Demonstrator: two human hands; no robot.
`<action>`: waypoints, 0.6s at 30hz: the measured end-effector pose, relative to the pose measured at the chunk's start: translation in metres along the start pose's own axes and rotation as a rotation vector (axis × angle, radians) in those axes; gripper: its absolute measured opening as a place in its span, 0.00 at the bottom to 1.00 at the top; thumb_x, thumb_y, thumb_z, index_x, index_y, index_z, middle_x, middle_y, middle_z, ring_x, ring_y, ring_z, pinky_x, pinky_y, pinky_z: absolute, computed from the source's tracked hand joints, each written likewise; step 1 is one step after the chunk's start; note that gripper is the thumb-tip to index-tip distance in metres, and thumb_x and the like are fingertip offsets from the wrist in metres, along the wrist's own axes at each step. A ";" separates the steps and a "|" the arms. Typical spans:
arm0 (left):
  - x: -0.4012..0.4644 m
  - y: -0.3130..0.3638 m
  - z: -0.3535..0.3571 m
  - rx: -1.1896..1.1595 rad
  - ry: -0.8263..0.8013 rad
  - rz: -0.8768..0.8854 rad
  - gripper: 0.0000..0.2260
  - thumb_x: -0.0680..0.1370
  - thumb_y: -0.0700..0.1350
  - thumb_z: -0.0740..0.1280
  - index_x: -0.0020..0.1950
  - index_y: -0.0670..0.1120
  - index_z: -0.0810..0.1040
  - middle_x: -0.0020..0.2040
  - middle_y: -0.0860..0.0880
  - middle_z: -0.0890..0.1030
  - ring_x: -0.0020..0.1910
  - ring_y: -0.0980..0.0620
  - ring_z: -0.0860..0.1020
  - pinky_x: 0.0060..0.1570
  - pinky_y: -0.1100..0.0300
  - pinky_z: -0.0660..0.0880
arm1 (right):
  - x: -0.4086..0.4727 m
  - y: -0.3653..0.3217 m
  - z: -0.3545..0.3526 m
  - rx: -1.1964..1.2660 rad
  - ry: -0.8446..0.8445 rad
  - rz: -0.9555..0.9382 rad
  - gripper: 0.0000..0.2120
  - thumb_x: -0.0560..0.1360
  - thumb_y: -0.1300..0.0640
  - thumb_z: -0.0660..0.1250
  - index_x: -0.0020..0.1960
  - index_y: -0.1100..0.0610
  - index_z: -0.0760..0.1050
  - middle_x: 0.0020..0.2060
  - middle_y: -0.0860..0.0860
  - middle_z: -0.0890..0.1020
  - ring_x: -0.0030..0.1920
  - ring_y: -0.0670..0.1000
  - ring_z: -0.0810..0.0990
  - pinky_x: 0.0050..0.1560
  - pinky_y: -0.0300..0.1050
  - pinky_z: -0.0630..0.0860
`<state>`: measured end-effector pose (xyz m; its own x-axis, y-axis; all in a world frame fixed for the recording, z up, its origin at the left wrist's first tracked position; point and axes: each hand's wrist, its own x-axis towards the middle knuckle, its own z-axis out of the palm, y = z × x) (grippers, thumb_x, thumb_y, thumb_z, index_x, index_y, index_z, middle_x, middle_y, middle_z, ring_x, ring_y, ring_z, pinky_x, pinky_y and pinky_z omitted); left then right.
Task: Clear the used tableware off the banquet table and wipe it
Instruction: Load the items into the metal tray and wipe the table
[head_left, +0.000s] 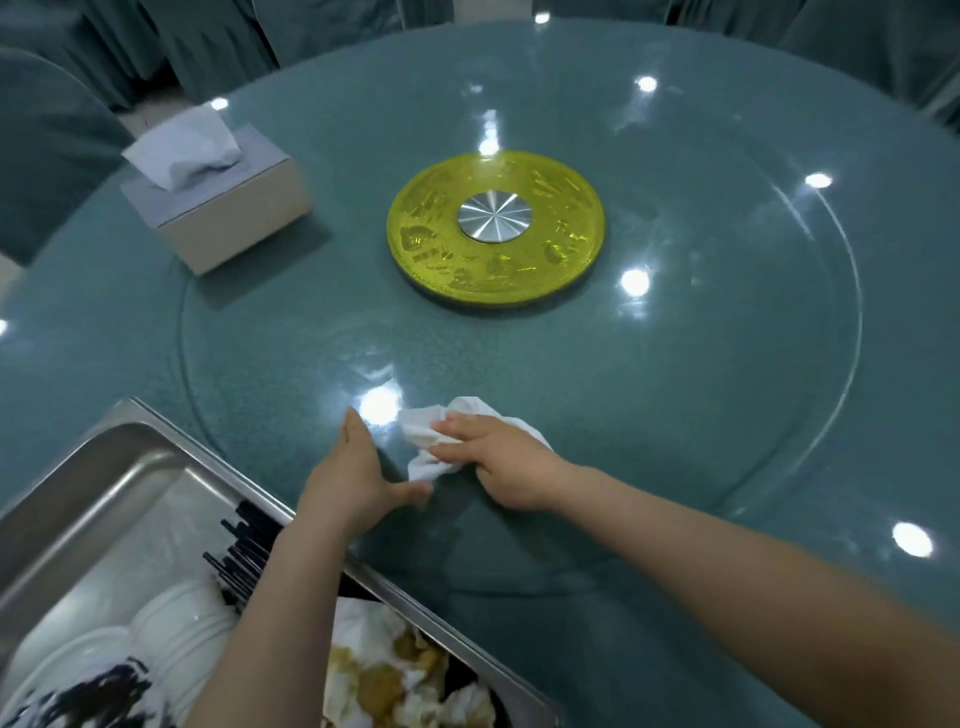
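Steel bin (78, 499) of used plates (171, 629), nearest, left of white tissue (431, 441). Left hand (358, 478) flat beside tissue, fingers straight. Right hand (493, 457) pressing tissue onto teal table (675, 415), fingers straight, together. Beyond tissue: gold turntable hub (496, 234), tissue box (218, 192).

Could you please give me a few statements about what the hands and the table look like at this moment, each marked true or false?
1. The right hand presses a crumpled white tissue on the glass table. True.
2. The left hand holds black chopsticks. False: it rests flat on the table; the black chopsticks lie in the metal tray.
3. The tissue box stands on the gold disc. False: it stands apart, left of the gold disc.
4. White dishes lie in the tray. True.
5. Used plates sit on the turntable glass. False: none show there.
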<state>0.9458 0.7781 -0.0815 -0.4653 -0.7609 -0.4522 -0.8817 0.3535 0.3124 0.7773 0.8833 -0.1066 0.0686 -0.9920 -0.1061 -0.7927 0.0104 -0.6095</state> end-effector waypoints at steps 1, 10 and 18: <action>-0.002 0.002 0.000 -0.014 -0.012 0.006 0.60 0.64 0.63 0.75 0.77 0.43 0.37 0.78 0.46 0.55 0.72 0.45 0.65 0.63 0.53 0.67 | -0.011 0.002 0.001 -0.002 0.001 0.012 0.29 0.73 0.72 0.53 0.71 0.54 0.70 0.75 0.53 0.62 0.76 0.51 0.57 0.73 0.36 0.46; -0.020 0.011 0.005 -0.092 -0.018 0.063 0.53 0.68 0.56 0.76 0.78 0.53 0.40 0.77 0.48 0.61 0.72 0.45 0.66 0.61 0.52 0.69 | -0.073 0.035 -0.019 0.098 0.206 0.168 0.28 0.70 0.76 0.54 0.66 0.59 0.74 0.71 0.54 0.67 0.73 0.53 0.64 0.71 0.31 0.52; -0.018 0.007 0.000 -0.128 0.052 0.067 0.48 0.70 0.54 0.75 0.78 0.53 0.44 0.77 0.49 0.60 0.72 0.46 0.65 0.62 0.52 0.68 | -0.009 0.057 -0.048 0.206 0.501 0.419 0.27 0.75 0.71 0.53 0.71 0.54 0.69 0.74 0.51 0.63 0.74 0.52 0.61 0.68 0.32 0.52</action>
<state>0.9482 0.7944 -0.0709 -0.5154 -0.7663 -0.3835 -0.8300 0.3351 0.4459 0.7023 0.8869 -0.1023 -0.5466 -0.8372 -0.0200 -0.5561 0.3807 -0.7388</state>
